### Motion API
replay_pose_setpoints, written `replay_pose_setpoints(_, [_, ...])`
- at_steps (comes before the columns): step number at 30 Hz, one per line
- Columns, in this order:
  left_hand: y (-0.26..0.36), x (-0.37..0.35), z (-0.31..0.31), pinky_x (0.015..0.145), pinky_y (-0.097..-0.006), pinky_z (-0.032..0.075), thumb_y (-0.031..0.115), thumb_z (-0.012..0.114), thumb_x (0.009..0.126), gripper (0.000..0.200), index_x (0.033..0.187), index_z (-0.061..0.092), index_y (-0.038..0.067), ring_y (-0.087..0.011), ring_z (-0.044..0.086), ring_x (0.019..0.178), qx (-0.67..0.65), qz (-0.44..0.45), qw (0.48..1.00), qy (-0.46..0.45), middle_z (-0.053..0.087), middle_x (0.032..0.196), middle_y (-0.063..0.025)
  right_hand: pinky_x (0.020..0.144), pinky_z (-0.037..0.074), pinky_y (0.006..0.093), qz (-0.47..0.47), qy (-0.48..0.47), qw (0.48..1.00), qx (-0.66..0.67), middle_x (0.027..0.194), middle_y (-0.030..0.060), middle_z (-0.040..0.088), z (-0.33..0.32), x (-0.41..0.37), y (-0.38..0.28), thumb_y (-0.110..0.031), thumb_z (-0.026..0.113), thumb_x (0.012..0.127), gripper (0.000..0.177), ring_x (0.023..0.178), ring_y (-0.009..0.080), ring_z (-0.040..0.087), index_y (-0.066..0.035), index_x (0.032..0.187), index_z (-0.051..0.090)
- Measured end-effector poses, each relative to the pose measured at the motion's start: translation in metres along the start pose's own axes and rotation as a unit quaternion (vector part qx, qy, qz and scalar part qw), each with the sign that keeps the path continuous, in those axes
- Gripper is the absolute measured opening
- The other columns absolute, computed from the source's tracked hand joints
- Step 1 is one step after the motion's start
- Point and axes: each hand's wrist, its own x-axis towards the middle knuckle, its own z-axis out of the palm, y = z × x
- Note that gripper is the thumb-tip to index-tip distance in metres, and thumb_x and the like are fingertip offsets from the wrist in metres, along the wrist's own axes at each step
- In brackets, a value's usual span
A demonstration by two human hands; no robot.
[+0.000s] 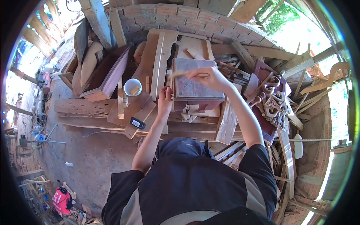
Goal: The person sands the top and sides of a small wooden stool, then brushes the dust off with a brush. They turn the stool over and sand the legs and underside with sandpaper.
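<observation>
Right grip: fingers pinched on the handle of one brush, its pale head at the left edge of the box's top; contact there cannot be confirmed. Left grip: fingers bent against the left side of the box; whether they pinch anything cannot be told.

Markings: one black item, near the front edge of the worktop, bears a white label, too small to read. One red cloth, on the floor, shows white numerals resembling 15; its smaller lettering is illegible.

Count: one dark reddish box, right of the worktop's middle, its top scuffed; one white cup, left of the box, with a wooden piece inside; one carved scrollwork piece, beyond the worktop's right end. Loose boards toward the back edge overlap and cannot be counted reliably.
</observation>
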Motion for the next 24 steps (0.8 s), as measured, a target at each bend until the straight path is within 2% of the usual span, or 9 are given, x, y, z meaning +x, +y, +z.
replay_pose_setpoints(4, [-0.016,0.003,0.002,0.080,-0.0288,0.047,0.038,0.049,0.107,0.045,0.123,0.061,-0.002,-0.0135,0.061,0.090,-0.031,0.014,0.999,-0.016,0.068,0.092,-0.0067,0.084,0.057,0.0371,0.024,0.036,0.999,-0.032,0.103,0.0177,0.074,-0.013,0.002,0.036,0.003,0.059,0.088,0.021,0.092,0.0317,0.073,-0.003,0.100,0.076])
replay_pose_setpoints(6, [-0.023,0.002,0.003,0.081,-0.0284,0.047,0.041,0.048,0.107,0.048,0.123,0.062,-0.002,-0.0128,0.060,0.092,-0.003,0.019,0.999,-0.043,0.069,0.098,-0.0061,0.088,0.056,0.0336,0.178,0.037,0.900,-0.397,0.105,0.0133,0.076,-0.022,0.005,0.038,0.003,0.066,0.084,0.020,0.095,0.0235,0.073,-0.001,0.102,0.074])
replay_pose_setpoints(8, [-0.023,0.001,0.007,0.087,-0.0285,0.046,0.048,0.044,0.107,0.057,0.125,0.064,-0.003,-0.0136,0.061,0.099,-0.054,0.008,0.998,-0.041,0.070,0.108,-0.0079,0.089,0.056,0.0332,0.141,0.042,0.944,-0.296,0.108,0.0137,0.075,-0.010,0.004,0.027,0.001,0.068,0.085,0.018,0.098,0.0231,0.073,0.000,0.102,0.074])
replay_pose_setpoints(11, [-0.042,0.010,0.017,0.094,-0.0291,0.045,0.052,0.041,0.107,0.065,0.132,0.061,-0.004,-0.0147,0.060,0.107,-0.134,-0.016,0.990,-0.034,0.068,0.118,-0.0103,0.086,0.056,0.0366,0.013,-0.031,0.994,0.100,0.109,0.0182,0.073,0.004,0.001,0.006,-0.005,0.062,0.092,0.016,0.099,0.0319,0.072,-0.001,0.103,0.073])
replay_pose_setpoints(12, [-0.039,0.010,0.020,0.094,-0.0291,0.045,0.052,0.041,0.107,0.065,0.132,0.061,-0.004,-0.0147,0.060,0.107,-0.133,-0.016,0.990,-0.036,0.068,0.118,-0.0103,0.086,0.056,0.0366,0.013,-0.029,0.994,0.100,0.109,0.0182,0.073,0.000,0.002,0.010,-0.005,0.062,0.092,0.016,0.099,0.0319,0.072,-0.001,0.103,0.073])
replay_pose_setpoints(15, [-0.026,0.005,0.025,0.099,-0.0292,0.043,0.059,0.038,0.105,0.074,0.137,0.057,-0.005,-0.0160,0.059,0.114,-0.172,0.024,0.981,-0.084,0.067,0.122,-0.0111,0.088,0.056,0.0329,0.167,0.059,0.935,-0.307,0.111,0.0089,0.076,-0.022,0.008,0.036,-0.003,0.072,0.088,0.016,0.097,0.0177,0.071,0.000,0.104,0.072])
replay_pose_setpoints(16, [-0.021,0.005,0.027,0.100,-0.0289,0.043,0.062,0.037,0.104,0.078,0.138,0.055,-0.005,-0.0162,0.058,0.115,-0.159,-0.004,0.983,-0.093,0.065,0.125,-0.0112,0.088,0.056,0.0329,0.164,0.059,0.935,-0.308,0.111,0.0089,0.076,-0.027,0.004,0.040,-0.003,0.072,0.088,0.016,0.097,0.0177,0.071,0.000,0.104,0.072])
replay_pose_setpoints(19, [-0.021,0.009,0.039,0.099,-0.0289,0.044,0.067,0.035,0.102,0.083,0.138,0.055,-0.006,-0.0167,0.059,0.115,-0.192,-0.057,0.973,-0.113,0.064,0.126,-0.0120,0.086,0.054,0.0309,0.111,-0.010,0.982,0.153,0.107,0.0093,0.076,-0.038,-0.001,0.021,-0.005,0.069,0.092,0.013,0.093,0.0147,0.070,0.000,0.104,0.071])
replay_pose_setpoints(24, [-0.036,0.018,0.069,0.096,-0.0304,0.046,0.070,0.033,0.101,0.086,0.127,0.063,-0.005,-0.0184,0.061,0.109,-0.201,-0.058,0.965,-0.158,0.068,0.114,-0.0130,0.073,0.054,0.0274,0.100,0.109,0.974,-0.174,0.087,0.0116,0.076,-0.042,0.015,0.034,-0.019,0.068,0.096,0.021,0.078,0.0129,0.070,0.001,0.101,0.070])
